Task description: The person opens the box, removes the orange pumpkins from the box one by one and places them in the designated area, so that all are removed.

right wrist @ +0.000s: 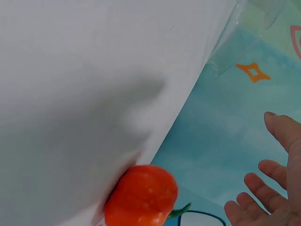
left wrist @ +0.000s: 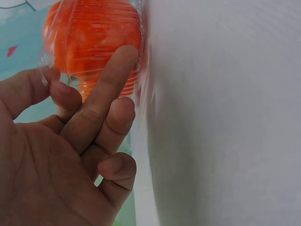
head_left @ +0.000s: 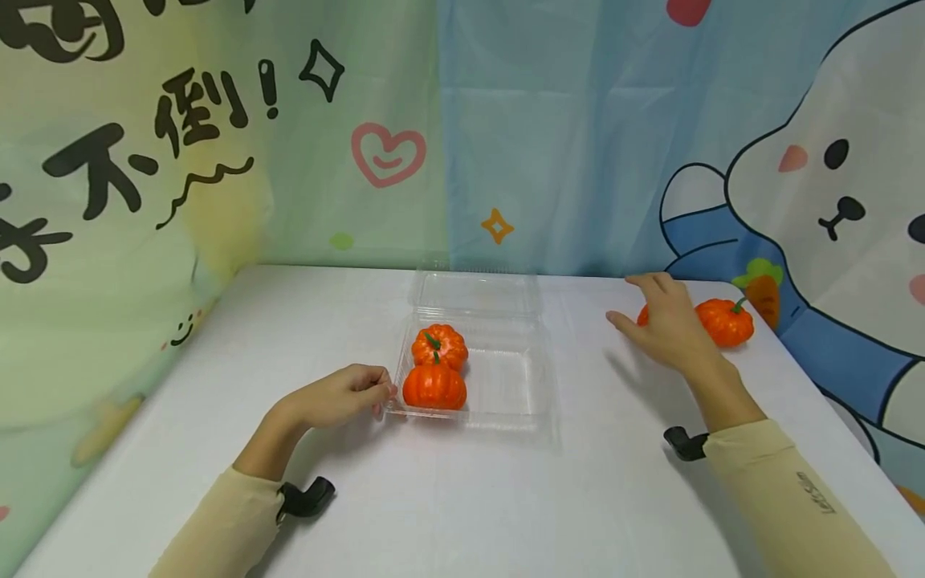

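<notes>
From the head, you see a white counter (head_left: 506,498) with a clear box (head_left: 502,385) on it. The lid (head_left: 477,293) is flipped back, so it does not cover the box. Two toy pumpkins sit in the left side of the box: a front pumpkin (head_left: 434,388), and a back pumpkin (head_left: 450,343) just behind it. The left grip (head_left: 350,396) pinches the box at its near left corner. The right grip (head_left: 668,325) is let go, with fingers spread, by two more pumpkins near the far right corner. It hides most of one, the covered pumpkin (head_left: 642,315). The end pumpkin (head_left: 725,323) shows well, beside the wrist. A picture cloth (head_left: 549,144) with a big white animal hangs behind.

From the left wrist, the thumb and pointing finger pinch the thin plastic edge. The see-through wall stands between the fingers and the orange pumpkins.

From the right wrist, the fingers are wide apart and hold nothing. One orange pumpkin with a green stem sits low down, apart from them. A dark shadow lies on the counter, and some clear plastic shows at the top.
</notes>
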### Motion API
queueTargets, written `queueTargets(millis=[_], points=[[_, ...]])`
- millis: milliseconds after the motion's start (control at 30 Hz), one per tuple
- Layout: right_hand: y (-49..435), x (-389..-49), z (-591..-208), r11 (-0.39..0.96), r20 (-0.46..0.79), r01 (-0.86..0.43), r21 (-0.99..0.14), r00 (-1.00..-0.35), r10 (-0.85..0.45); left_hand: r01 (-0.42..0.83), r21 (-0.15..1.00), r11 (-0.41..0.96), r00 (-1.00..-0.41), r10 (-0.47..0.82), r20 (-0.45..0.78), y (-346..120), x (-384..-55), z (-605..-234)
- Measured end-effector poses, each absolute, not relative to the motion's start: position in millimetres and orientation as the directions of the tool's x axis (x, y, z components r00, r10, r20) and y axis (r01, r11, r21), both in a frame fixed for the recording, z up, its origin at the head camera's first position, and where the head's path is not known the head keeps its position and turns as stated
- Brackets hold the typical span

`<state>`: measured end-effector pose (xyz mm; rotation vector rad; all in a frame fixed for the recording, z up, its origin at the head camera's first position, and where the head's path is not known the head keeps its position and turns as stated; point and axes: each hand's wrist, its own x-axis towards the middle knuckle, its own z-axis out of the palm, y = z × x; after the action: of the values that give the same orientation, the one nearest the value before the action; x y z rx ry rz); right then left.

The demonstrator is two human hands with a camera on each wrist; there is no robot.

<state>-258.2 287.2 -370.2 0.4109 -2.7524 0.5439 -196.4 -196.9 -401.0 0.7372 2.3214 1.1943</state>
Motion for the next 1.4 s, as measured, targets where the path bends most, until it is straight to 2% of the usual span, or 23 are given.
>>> queueTargets(millis=[933,1133,1400], points=[[233,-267,-380,0.76,0.455,-0.566,-0.321,-0.795,-0.4,0.272,0.835,0.479,-0.763,0.636,-0.117,-199,-196,-401],[217,-271,-381,0.732,0.443,-0.583,-0.352,-0.793,-0.419,0.258,0.829,0.497,-0.776,0.617,-0.128,-202,-194,-403],[204,-270,-382,0.694,0.462,-0.612,-0.379,-0.775,-0.431,0.277,0.834,0.476,-0.764,0.636,-0.109,-200,-196,-403]])
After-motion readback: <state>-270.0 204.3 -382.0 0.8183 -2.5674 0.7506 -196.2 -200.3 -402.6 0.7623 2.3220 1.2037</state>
